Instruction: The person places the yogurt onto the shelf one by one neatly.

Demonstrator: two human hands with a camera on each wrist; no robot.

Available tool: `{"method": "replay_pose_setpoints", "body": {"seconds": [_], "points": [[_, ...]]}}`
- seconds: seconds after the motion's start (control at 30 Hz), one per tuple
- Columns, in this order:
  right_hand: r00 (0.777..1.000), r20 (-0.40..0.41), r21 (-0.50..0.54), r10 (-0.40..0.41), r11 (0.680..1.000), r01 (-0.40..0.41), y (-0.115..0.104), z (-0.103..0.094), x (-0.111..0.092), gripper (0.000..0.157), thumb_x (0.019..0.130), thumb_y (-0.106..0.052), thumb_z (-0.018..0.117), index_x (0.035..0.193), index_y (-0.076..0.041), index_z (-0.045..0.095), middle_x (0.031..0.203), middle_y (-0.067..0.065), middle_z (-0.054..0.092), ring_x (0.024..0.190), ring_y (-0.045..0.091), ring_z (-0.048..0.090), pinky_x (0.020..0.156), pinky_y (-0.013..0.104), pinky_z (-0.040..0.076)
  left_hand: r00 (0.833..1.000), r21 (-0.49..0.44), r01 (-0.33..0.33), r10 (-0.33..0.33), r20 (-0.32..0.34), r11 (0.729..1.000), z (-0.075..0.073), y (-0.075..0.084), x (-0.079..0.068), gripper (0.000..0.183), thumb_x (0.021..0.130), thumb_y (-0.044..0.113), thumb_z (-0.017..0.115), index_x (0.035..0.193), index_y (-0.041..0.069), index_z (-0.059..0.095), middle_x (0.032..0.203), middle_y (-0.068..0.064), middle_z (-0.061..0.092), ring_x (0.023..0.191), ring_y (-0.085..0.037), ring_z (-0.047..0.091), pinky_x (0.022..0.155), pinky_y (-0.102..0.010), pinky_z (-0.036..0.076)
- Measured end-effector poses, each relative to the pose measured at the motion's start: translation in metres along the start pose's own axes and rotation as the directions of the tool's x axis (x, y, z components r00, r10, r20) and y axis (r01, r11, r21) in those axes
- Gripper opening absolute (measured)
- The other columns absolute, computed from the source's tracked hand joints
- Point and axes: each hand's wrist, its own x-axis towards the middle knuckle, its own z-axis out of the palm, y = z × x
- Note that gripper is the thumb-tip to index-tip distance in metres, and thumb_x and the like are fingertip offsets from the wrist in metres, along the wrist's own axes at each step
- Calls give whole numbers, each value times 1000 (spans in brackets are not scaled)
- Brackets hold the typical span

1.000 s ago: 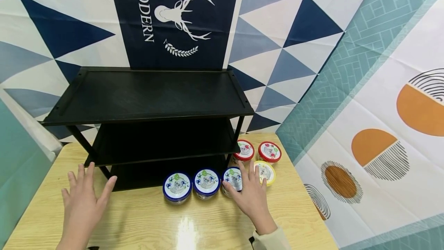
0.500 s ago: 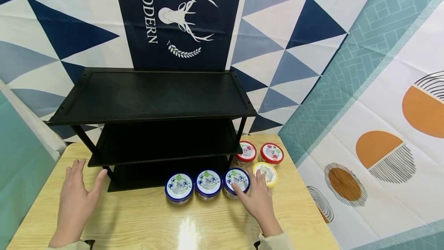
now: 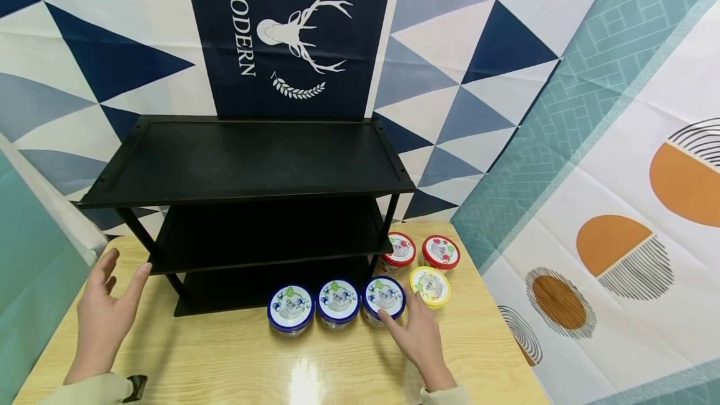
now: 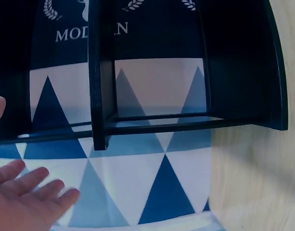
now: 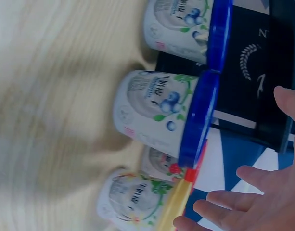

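Note:
My left hand hovers beside the left end of a black three-tier shelf, thumb apart from the fingers, holding nothing. In the left wrist view, its fingers are spread below the shelf's side. My right hand is just in front of the rightmost blue-lidded yogurt cup, with nothing gripped. The right wrist view shows its fingers loosely extended, apart from the cups. Two more blue-lidded cups, a middle one and a left one, stand in the same row before the shelf.
A yellow-lidded cup stands right of the row. Behind it are two red-lidded cups, one near the table's right edge, the other partly hidden by the shelf. Patterned cloth hangs behind the wooden table.
My left hand has drawn away from the shelf, leftward. My right hand has moved slightly toward me and right, uncovering more of the rightmost blue-lidded cup and the yellow-lidded one. The cups stay put.

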Motion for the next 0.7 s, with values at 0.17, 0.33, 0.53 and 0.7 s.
{"method": "replay_pose_setpoints", "body": {"seconds": [0.17,0.33,0.53,0.7], "points": [[1000,16,16,18,1000,-18,6,7,-1,83,79,-57,65,140,-5,41,140,22,43,129,42,40,97,59,36,998,-79,11,-15,-54,997,-1,-1,13,62,94,28,55,148,19,25,151,-2,30,136,-2,29,100,-4,26],[999,17,63,33,997,-34,16,16,-2,88,77,-56,68,141,-3,39,141,21,43,128,40,42,99,57,36,998,-108,-17,11,-60,994,-3,-1,24,60,93,25,57,146,20,28,147,2,36,129,4,35,92,1,30],[997,35,80,63,995,-66,23,23,-1,93,75,-58,68,140,1,37,140,24,43,126,44,42,100,56,36,999,-116,-26,22,-28,993,-3,-1,34,62,93,26,57,147,20,27,147,2,35,127,5,36,90,1,32],[993,75,121,86,988,-95,26,27,0,94,75,-53,70,140,4,35,140,27,40,128,45,39,102,56,33,999,-119,6,-11,-40,993,1,2,40,61,92,27,59,146,20,30,144,-2,40,121,6,41,87,1,34]]}}
